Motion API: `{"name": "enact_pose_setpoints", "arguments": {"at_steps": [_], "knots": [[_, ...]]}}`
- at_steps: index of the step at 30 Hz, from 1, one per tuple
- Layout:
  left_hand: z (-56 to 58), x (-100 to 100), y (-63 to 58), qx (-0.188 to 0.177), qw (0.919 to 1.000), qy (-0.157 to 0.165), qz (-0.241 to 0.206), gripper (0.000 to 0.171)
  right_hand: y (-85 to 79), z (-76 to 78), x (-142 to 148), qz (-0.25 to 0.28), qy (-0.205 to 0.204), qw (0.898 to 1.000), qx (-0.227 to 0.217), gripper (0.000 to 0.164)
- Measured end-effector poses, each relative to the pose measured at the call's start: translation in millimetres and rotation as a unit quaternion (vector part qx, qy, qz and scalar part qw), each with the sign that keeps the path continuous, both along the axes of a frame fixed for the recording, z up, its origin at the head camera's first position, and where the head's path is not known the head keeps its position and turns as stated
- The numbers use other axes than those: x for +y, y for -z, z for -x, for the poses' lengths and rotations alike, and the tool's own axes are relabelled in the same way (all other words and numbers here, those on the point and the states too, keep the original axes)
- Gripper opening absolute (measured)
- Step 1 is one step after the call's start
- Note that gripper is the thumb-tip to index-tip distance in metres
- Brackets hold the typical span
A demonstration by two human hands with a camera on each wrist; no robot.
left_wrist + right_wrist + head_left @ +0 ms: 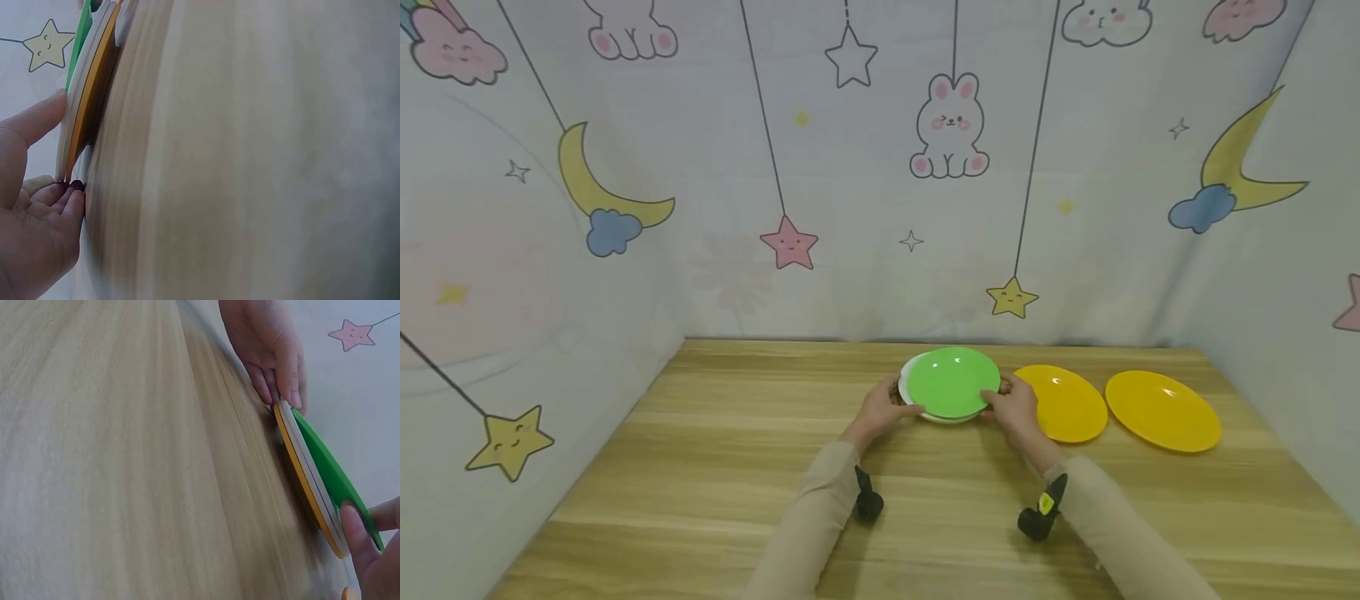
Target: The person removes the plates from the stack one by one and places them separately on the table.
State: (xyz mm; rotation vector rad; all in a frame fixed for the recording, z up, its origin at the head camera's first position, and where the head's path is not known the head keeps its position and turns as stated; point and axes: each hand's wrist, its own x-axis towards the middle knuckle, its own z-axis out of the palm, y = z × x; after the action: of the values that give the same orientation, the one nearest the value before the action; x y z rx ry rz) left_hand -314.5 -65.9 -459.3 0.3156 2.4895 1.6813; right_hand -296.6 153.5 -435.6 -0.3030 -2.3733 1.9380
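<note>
Green plate [953, 382] tilts atop the stack [314, 480] over the table [700, 517], fingers of the right hand [1013, 408] pinching its raised rim. Best keep the stack steady where the left hand [878, 408] grips it.

The green plate [953, 382] hides most of the white plate [905, 375] beneath, perhaps several.

Wood-grain table [662, 500], enclosed at rear, left and right by pale walls [865, 292] printed with hanging stars [789, 244], crescent moons [578, 177], clouds [613, 233] and a winking rabbit [951, 137]; lighting soft.
</note>
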Motion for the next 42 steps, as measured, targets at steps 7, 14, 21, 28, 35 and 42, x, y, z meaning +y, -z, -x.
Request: {"name": "enact_pose_setpoints", "arguments": {"at_steps": [7, 14, 21, 28, 35, 42], "knots": [[-1.7, 0.8, -1.9, 0.003, 0.9999, 0.007, -0.012, 0.076, -5.1, -2.3, 9.6, 0.011, 0.017, 1.0, -0.003, 0.055], [-2.3, 2.2, -2.1, 0.005, 1.0, 0.005, -0.004, 0.078, -10.4, -11.6, 21.6, 0.016, 0.006, 1.0, -0.009, 0.059], [0.0, 3.0, -2.1, 0.003, 0.9999, -0.01, 0.006, 0.079, -16.8, -19.2, 33.3, 0.019, 0.003, 1.0, -0.021, 0.059], [0.5, 4.2, -3.2, 0.012, 0.9998, -0.005, 0.015, 0.075, -17.0, -29.3, 40.1, 0.018, -0.002, 0.999, -0.027, 0.058], [-0.5, 3.8, -2.5, 0.009, 0.9998, -0.008, 0.016, 0.076, -16.9, -39.8, 46.4, 0.02, -0.001, 0.999, -0.029, 0.059], [1.5, 2.5, 0.6, 0.007, 0.9998, -0.009, 0.018, 0.078, -17.5, -45.0, 48.8, 0.03, -0.004, 0.999, -0.029, 0.058]]}}
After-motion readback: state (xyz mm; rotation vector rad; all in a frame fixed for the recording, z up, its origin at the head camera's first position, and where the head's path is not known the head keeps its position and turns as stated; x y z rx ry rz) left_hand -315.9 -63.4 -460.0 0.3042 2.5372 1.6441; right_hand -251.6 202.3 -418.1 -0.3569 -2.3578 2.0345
